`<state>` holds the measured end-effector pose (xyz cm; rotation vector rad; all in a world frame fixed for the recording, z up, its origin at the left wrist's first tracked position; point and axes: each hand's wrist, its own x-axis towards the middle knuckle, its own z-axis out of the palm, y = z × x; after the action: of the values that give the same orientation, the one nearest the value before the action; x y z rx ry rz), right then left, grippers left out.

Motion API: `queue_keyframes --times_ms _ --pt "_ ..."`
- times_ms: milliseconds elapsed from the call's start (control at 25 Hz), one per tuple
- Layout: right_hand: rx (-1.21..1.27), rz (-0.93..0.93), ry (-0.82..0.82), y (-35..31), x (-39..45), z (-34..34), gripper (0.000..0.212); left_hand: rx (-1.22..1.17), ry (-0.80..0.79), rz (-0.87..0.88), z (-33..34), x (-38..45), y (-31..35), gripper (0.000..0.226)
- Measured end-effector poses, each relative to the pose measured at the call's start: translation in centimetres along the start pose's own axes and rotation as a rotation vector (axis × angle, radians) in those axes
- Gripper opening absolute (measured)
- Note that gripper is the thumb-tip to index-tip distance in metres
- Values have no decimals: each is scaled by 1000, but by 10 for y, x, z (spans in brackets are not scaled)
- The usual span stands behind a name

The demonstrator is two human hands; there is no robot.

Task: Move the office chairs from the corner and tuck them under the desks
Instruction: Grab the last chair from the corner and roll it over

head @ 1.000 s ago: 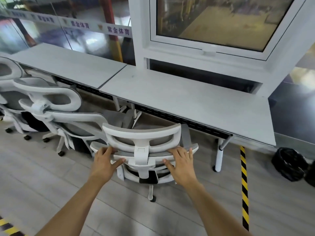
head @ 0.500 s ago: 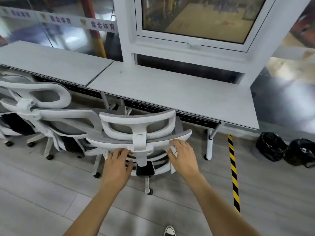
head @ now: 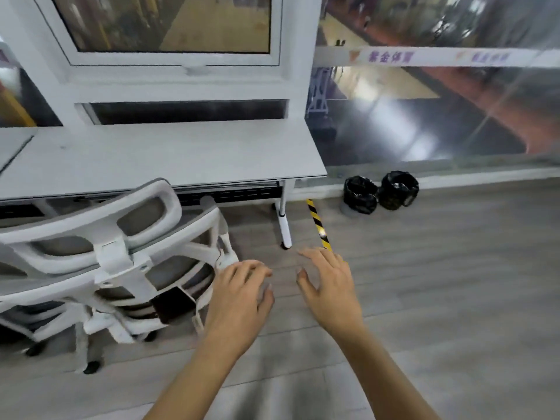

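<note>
A white office chair (head: 115, 256) with grey mesh back and headrest stands at the left, its seat pushed under the light grey desk (head: 169, 159). My left hand (head: 239, 295) hovers just right of the chair's back frame, fingers loosely curled, holding nothing. My right hand (head: 330, 286) is further right over the bare floor, fingers spread, also empty. Neither hand touches the chair. Part of another chair's frame (head: 18, 316) shows at the far left edge.
The desk's white leg (head: 285, 225) on a caster stands right of the chair. A yellow-black striped tape (head: 318, 225) runs on the floor. Two black bins (head: 381, 190) sit by the glass wall. Grey plank floor stretches to the right.
Both hands have let go of the chair's back and now hang free. The view has swung to the right, so the chair sits at the left.
</note>
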<state>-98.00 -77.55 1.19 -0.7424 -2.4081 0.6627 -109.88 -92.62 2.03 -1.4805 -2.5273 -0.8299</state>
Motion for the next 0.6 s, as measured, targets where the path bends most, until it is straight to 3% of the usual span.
queue_keyframes --times_ms 200,600 --pt "-76 116 157 91 -50 -116 38 -31 -70 206 43 30 130 32" --pt "-240 389 411 293 -178 -368 38 -203 -185 541 192 65 461 30"
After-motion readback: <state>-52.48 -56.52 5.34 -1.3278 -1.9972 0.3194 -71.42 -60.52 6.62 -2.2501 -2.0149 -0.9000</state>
